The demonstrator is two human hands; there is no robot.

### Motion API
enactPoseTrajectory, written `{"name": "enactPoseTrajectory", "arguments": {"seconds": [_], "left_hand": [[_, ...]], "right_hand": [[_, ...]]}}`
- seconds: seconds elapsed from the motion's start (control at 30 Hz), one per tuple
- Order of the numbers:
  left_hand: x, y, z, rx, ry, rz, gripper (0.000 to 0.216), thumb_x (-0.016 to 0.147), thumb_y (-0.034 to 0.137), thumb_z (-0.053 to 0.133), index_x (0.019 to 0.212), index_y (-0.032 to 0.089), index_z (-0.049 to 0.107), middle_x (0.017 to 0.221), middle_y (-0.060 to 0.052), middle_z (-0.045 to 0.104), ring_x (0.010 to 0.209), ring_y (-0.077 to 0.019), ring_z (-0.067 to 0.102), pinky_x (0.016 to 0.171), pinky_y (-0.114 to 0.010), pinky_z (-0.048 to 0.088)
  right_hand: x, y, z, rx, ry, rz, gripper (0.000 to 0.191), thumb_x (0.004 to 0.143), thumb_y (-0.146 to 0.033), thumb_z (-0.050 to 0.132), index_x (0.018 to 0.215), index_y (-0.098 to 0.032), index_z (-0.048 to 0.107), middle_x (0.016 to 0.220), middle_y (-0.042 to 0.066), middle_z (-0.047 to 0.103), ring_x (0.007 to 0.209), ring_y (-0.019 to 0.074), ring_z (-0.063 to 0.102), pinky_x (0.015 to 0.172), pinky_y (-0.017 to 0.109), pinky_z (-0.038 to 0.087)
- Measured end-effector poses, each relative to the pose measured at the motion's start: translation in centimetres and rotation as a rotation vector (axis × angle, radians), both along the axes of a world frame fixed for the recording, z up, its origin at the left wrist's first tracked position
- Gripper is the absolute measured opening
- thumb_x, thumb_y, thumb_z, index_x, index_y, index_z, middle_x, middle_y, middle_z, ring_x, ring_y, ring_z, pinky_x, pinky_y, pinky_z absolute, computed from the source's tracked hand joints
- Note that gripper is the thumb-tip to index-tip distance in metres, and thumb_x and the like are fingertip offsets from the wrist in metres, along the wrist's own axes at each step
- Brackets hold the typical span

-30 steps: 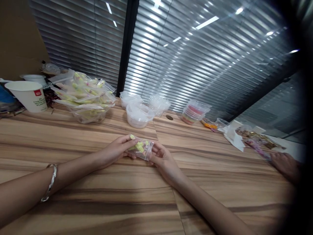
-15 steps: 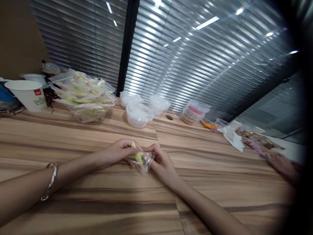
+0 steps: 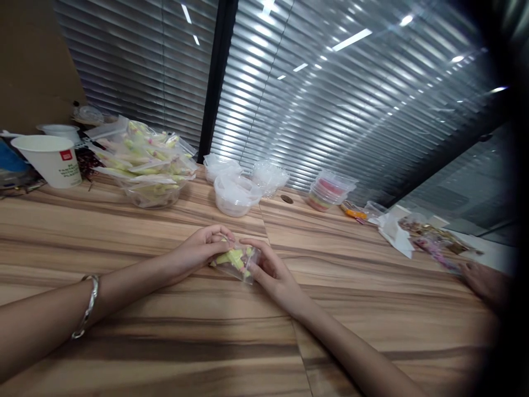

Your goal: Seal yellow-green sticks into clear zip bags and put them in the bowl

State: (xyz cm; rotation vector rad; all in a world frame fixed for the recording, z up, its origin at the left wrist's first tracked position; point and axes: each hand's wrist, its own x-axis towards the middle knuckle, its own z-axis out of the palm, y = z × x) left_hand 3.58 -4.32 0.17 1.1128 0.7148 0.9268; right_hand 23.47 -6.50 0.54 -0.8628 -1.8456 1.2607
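Note:
A small clear plastic bag (image 3: 236, 262) with yellow and pink pieces inside is held between both hands, just over the wooden table (image 3: 173, 342). My left hand (image 3: 205, 246), a silver bangle on its wrist, pinches the bag's left end. My right hand (image 3: 275, 273) grips the right end between thumb and fingers. Some fingertips are hidden behind the bag. What the yellow pieces are exactly, I cannot tell. Further back on the left, a clear plastic tub (image 3: 152, 197) is heaped with similar filled bags (image 3: 144, 151).
White paper cup (image 3: 52, 160) at the left. Clear plastic tubs (image 3: 235, 196) stand at the back middle, and stacked tubs with red and green contents (image 3: 328, 189) right of them. Another person's hand (image 3: 483, 281) is at the far right, near white paper (image 3: 394, 234).
The bag has turned flatter, and its right end has lifted a little. My left fingers have shifted along its upper edge. The other person's hand has moved slightly right.

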Motion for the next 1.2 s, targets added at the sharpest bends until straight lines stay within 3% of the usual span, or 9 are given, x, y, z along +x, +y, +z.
{"name": "enactPoseTrajectory", "arguments": {"seconds": [0.13, 0.27, 0.53, 0.63, 0.77, 1.2], "left_hand": [[-0.1, 0.1, 0.0, -0.035, -0.063, -0.021, 0.023, 0.071, 0.025, 0.070, 0.089, 0.016, 0.058, 0.084, -0.004, 0.063, 0.074, -0.0151, 0.059, 0.064, -0.024, 0.044], [-0.2, 0.1, -0.1, -0.050, -0.060, -0.034, 0.023, 0.074, 0.025, 0.068, 0.091, 0.017, 0.056, 0.080, -0.002, 0.062, 0.071, -0.0127, 0.058, 0.062, -0.022, 0.043], [-0.4, 0.2, 0.0, -0.021, -0.015, -0.070, 0.037, 0.074, 0.032, 0.068, 0.105, 0.017, 0.053, 0.066, 0.002, 0.058, 0.062, -0.0116, 0.057, 0.058, -0.021, 0.041], [-0.5, 0.2, 0.0, -0.028, 0.000, -0.112, 0.050, 0.072, 0.030, 0.071, 0.114, 0.020, 0.047, 0.078, -0.001, 0.064, 0.071, -0.0154, 0.061, 0.065, -0.025, 0.045], [-0.4, 0.1, 0.0, 0.038, 0.030, -0.194, 0.059, 0.063, 0.019, 0.077, 0.113, 0.021, 0.045, 0.097, -0.005, 0.063, 0.085, -0.0187, 0.062, 0.072, -0.029, 0.047], [-0.2, -0.1, 0.1, 0.120, 0.114, -0.248, 0.059, 0.068, 0.018, 0.073, 0.117, 0.023, 0.042, 0.107, -0.005, 0.056, 0.099, -0.0206, 0.058, 0.081, -0.032, 0.046]], "right_hand": [[0.2, 0.1, 0.8, -0.061, 0.078, 0.179, 0.053, 0.085, -0.030, 0.055, 0.135, -0.030, 0.038, 0.145, 0.003, 0.034, 0.132, 0.0208, 0.033, 0.108, 0.039, 0.027], [0.5, 0.2, 1.2, -0.139, 0.061, 0.251, 0.058, 0.082, -0.026, 0.060, 0.135, -0.031, 0.038, 0.145, 0.004, 0.033, 0.128, 0.0213, 0.038, 0.106, 0.041, 0.030], [0.0, -0.1, 0.2, -0.126, 0.016, 0.077, 0.049, 0.074, -0.024, 0.068, 0.119, -0.027, 0.048, 0.112, 0.004, 0.056, 0.093, 0.0157, 0.057, 0.080, 0.029, 0.047], [-0.2, -0.3, -0.1, -0.150, 0.026, 0.039, 0.045, 0.072, -0.021, 0.069, 0.111, -0.026, 0.047, 0.098, 0.002, 0.056, 0.082, 0.0130, 0.056, 0.071, 0.026, 0.047], [-0.5, -0.3, -0.1, -0.159, 0.043, 0.019, 0.040, 0.072, -0.020, 0.069, 0.103, -0.025, 0.045, 0.087, -0.001, 0.053, 0.073, 0.0109, 0.053, 0.065, 0.024, 0.043], [-1.2, -0.3, -1.0, -0.160, 0.100, -0.066, 0.035, 0.070, -0.017, 0.069, 0.093, -0.023, 0.043, 0.079, -0.004, 0.053, 0.065, 0.0098, 0.048, 0.059, 0.023, 0.038]]}}
